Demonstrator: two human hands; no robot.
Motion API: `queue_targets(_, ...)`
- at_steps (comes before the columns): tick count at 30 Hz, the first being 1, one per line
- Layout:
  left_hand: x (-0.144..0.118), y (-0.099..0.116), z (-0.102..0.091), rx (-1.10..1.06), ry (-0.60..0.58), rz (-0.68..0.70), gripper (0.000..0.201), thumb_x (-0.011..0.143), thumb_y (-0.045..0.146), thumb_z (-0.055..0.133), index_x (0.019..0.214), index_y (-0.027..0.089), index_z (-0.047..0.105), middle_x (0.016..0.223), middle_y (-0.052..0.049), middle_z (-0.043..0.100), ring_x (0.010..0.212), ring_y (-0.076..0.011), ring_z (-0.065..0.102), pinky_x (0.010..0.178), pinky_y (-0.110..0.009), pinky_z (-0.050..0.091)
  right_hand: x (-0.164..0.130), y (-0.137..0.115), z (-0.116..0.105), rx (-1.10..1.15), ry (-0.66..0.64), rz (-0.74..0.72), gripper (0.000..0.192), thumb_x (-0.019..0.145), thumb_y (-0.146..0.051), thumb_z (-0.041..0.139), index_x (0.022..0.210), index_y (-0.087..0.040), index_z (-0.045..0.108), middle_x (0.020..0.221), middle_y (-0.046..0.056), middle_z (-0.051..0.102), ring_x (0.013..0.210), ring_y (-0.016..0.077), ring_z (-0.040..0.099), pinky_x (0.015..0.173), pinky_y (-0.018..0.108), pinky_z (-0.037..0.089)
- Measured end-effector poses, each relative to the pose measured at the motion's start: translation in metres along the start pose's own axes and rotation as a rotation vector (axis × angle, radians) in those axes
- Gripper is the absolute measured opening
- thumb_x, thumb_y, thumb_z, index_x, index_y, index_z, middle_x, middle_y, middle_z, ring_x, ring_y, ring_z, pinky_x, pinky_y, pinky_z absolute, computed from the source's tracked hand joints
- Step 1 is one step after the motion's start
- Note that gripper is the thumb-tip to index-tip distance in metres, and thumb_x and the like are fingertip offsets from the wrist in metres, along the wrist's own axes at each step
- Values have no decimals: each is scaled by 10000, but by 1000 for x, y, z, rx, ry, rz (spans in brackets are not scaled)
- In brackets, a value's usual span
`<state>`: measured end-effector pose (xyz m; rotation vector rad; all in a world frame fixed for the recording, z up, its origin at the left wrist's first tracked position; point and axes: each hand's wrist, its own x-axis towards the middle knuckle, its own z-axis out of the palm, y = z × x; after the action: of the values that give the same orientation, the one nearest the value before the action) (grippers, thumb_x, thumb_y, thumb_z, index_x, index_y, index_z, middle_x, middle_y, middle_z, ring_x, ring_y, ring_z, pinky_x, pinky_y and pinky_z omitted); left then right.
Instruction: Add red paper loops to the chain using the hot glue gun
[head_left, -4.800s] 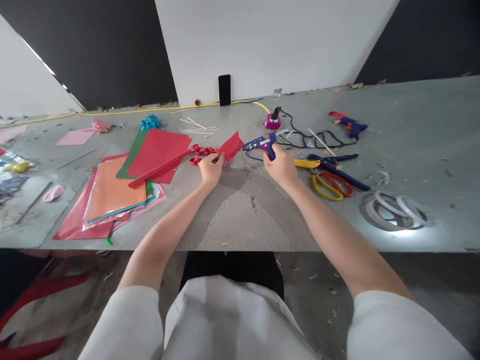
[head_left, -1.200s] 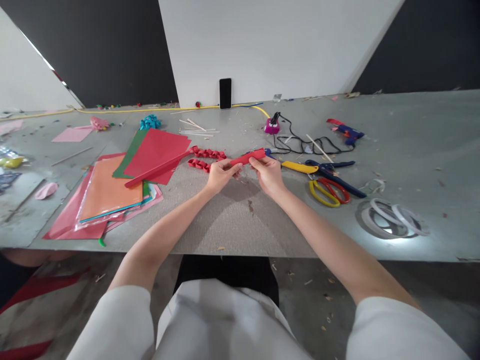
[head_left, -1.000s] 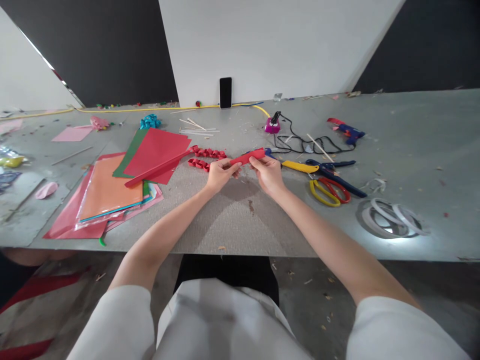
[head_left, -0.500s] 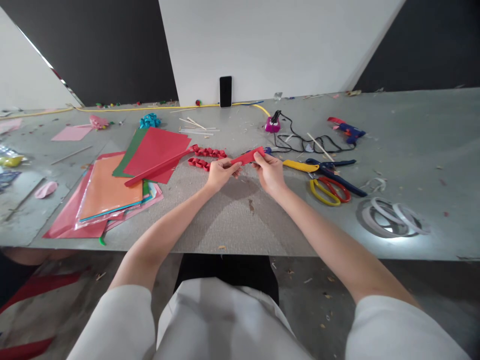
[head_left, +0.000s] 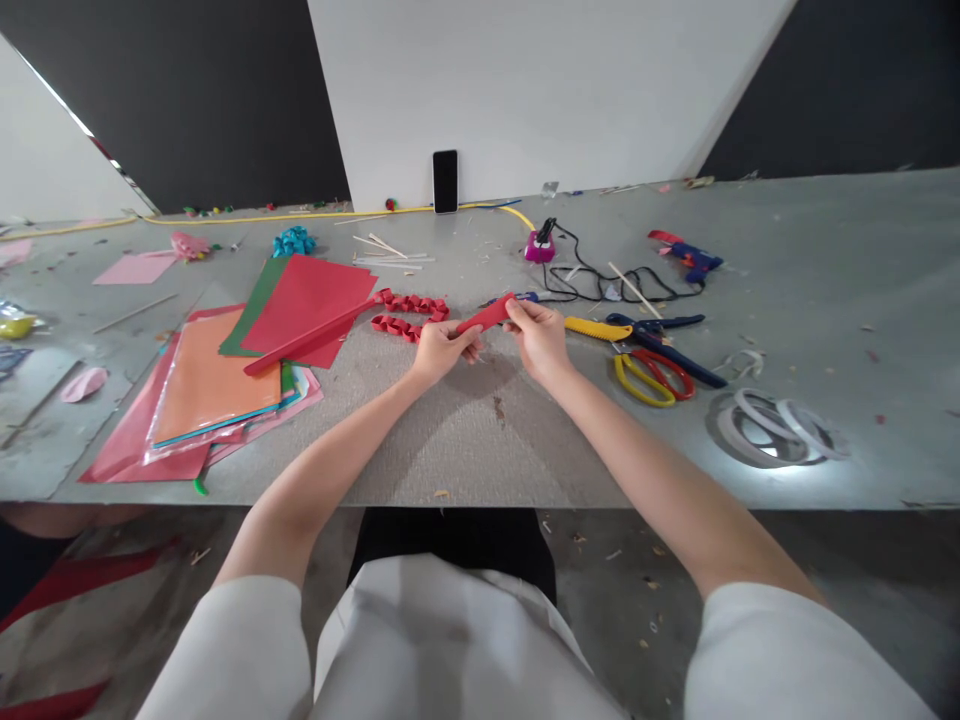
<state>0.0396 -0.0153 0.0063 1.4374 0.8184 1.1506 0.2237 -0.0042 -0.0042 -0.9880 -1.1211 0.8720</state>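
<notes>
Both hands are working together over the middle of the table (head_left: 465, 440), a little in from its near edge. The left hand (head_left: 439, 350) is pinching the near end of a red paper strip (head_left: 486, 316) between thumb and fingertips, and the right hand (head_left: 536, 338) is gripping the far end of the same strip, its fingers curled closed over the paper. The strip is being held just above the table, slanting up from left to right.

Nearly five seconds ago the right hand was clasping the blue glue gun (head_left: 519, 298) and the left was pressing a wider red piece; now the glue gun is lying on the table just behind the right hand (only its tip is showing), and the red piece is looking narrow and folded. Over the last second the grip is staying the same, with the right end of the strip rising slightly.

A red paper chain (head_left: 409, 312) is lying just left of the hands, touching a stack of coloured paper sheets (head_left: 225, 375) toward the left edge. Right of the hands, a yellow cutter (head_left: 600, 328) and scissors (head_left: 652, 370) are lying close together, and rolls of tape (head_left: 776, 432) are sitting near the right front. A phone (head_left: 445, 181) is leaning upright at the far edge.
</notes>
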Motion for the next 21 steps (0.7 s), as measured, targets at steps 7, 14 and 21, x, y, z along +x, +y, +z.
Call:
queue_targets(7,0,3,-3,10,-3,-27,342,908,384,779,720,110,696,643,-58,725,497,-101,644,481,-211,529,4,-9,-9,0,19,-3,507,732,-734,773,880,-254,700,889,48,713,775,176,642,632,302,499)
queue_targets(14,-2,7,-3,51,-73,-37,365,898,393,793,695,108,690,585,-44,702,453,-90,616,462,-196,513,-5,-22,-5,-241,-58,-53,496,705,-665,835,831,-198,726,769,34,713,738,185,630,710,326,512)
queue_targets(21,0,3,-5,34,-100,-45,386,879,434,804,707,107,696,649,-69,726,491,-101,640,473,-215,529,10,-19,-17,-88,78,-42,518,698,-708,832,853,-223,742,834,46,754,655,151,603,664,317,532)
